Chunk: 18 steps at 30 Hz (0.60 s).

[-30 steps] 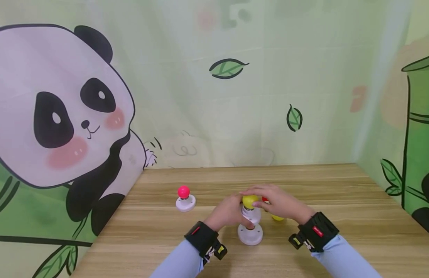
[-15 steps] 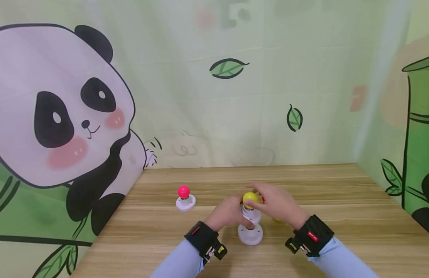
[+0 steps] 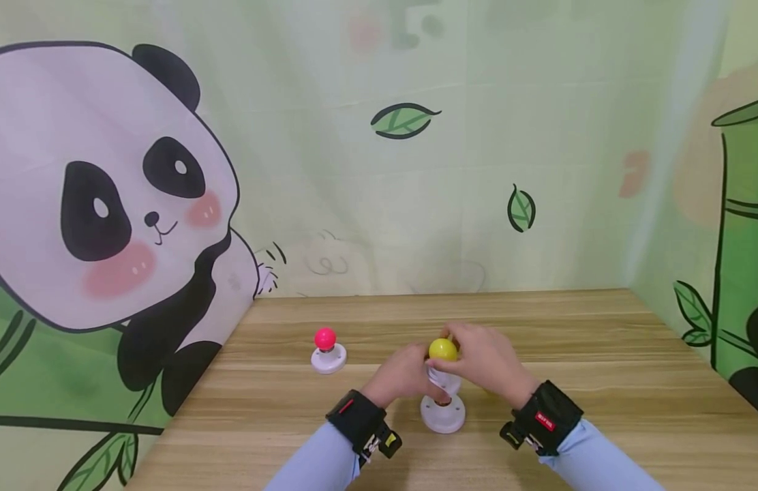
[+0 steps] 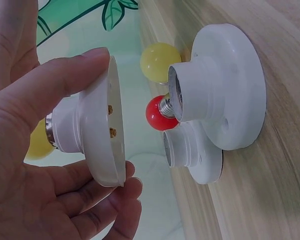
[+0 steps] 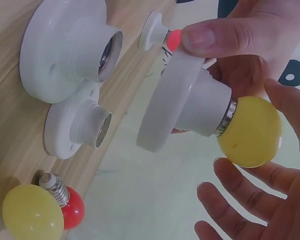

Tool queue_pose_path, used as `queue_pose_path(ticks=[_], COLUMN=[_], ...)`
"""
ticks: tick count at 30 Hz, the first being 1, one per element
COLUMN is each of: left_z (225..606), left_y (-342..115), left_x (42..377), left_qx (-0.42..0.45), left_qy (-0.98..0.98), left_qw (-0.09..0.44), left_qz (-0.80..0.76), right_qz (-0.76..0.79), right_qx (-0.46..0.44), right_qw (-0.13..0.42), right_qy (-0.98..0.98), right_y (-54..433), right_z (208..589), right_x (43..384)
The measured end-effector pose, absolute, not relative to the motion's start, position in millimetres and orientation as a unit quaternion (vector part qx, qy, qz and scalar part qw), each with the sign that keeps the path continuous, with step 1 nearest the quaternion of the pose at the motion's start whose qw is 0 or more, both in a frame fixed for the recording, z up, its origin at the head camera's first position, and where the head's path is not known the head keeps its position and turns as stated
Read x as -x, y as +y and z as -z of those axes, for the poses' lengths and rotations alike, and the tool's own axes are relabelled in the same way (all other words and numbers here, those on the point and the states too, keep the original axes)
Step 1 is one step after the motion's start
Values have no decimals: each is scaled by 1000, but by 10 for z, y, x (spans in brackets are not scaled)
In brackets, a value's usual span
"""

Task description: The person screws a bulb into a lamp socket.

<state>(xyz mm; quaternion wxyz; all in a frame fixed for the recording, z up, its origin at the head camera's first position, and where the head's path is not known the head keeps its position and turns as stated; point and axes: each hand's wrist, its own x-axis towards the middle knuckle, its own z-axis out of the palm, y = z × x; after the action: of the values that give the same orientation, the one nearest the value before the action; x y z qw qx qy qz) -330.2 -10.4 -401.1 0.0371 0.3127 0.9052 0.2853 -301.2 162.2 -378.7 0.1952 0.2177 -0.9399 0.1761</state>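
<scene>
My left hand (image 3: 400, 374) grips a white lamp holder (image 5: 187, 102) by its round base, thumb on one side and fingers on the other. A yellow bulb (image 5: 252, 132) sits in that holder, its metal screw collar showing at the rim. My right hand (image 3: 486, 358) has its thumb and fingers curled round the yellow bulb. In the left wrist view, two brass screws (image 4: 112, 132) show on the holder's underside. Below the held holder, another white lamp holder (image 3: 443, 414) stands on the table, its socket without a bulb. A further bulbless lamp holder (image 5: 74, 127) stands behind it.
A loose yellow bulb (image 5: 32, 212) and a loose red bulb (image 5: 73, 207) lie together on the wooden table (image 3: 244, 423), hidden in the head view by my right hand. At the left stands a white holder with a pinkish-red bulb (image 3: 325, 339). A panda-print cloth (image 3: 330, 170) hangs behind.
My right hand has shifted slightly left and its wrist has turned, the thumb moving across the front of the yellow bulb. My left hand has stayed still with the holder.
</scene>
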Motion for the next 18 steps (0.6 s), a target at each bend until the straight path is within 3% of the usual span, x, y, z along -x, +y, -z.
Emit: queue_pose_path(ticks=[8, 18], left_z=[4015, 4019], left_y=[-92, -95], left_x=[3303, 3266], left_qx=[-316, -302], left_qy=[908, 910], left_qw=[35, 33], left_qz=[-274, -281], right_qz=[-204, -220], right_qx=[-241, -329], right_qw=[167, 89], right_qy=[-934, -914], right_y=[1679, 1806], right_z=[3770, 3710], right_x=[3016, 3029])
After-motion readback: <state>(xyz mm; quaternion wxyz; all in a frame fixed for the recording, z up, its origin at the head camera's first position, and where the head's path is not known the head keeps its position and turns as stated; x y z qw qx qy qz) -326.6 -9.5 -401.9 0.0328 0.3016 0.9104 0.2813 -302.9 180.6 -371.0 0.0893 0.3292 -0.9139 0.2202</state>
